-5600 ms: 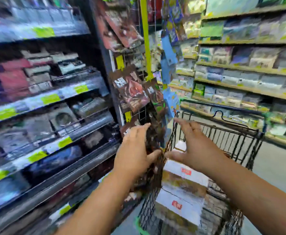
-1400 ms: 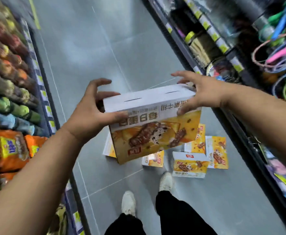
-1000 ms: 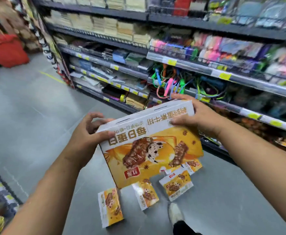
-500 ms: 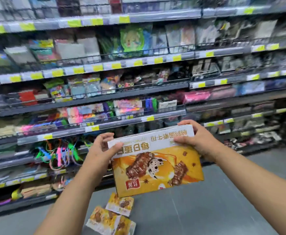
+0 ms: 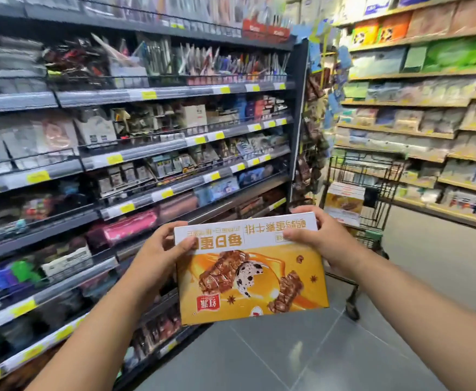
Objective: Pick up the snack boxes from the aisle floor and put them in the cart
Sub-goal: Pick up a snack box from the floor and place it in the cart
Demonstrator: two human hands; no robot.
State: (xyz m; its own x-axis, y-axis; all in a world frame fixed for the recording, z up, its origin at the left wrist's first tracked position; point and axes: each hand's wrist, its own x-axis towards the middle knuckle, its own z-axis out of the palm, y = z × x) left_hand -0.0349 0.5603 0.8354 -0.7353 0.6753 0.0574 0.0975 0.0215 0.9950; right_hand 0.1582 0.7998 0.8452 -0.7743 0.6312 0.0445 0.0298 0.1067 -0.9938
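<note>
Swung right since half a second ago: cart (image 5: pixel 364 190) now ahead at the aisle end, a like box inside. Grey tile floor (image 5: pixel 301 354), stocked shelves (image 5: pixel 152 142) with yellow price tags. Left hand (image 5: pixel 157 256) and right hand (image 5: pixel 323 244) clamp the snack box (image 5: pixel 252 275) by its sides, chest-high, print upside down, red logo unreadable.
</note>
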